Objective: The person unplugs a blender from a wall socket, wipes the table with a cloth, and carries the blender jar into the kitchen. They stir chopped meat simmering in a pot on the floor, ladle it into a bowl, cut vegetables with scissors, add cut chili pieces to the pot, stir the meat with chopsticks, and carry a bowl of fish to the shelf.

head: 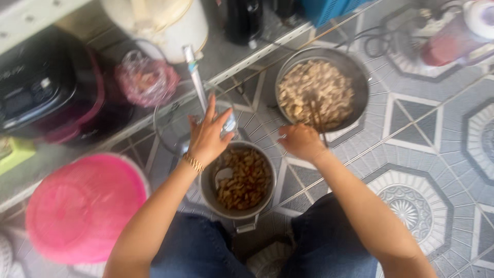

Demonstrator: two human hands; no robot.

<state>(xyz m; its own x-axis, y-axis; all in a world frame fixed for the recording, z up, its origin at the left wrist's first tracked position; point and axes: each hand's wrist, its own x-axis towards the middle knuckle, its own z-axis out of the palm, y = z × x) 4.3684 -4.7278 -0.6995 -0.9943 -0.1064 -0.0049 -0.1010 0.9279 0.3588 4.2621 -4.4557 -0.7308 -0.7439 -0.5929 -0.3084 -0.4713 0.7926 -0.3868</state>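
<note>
Left hand (207, 138) grips ladle (197, 82) above pot (237, 180); right hand (301, 142) grips chopsticks (315, 114).

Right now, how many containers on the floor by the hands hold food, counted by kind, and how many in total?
Pot with browned food: 1
Metal bowl with pale food: 1
Total: 2

A pink lid (80, 208) lies near a black cooker (38, 87).
</note>
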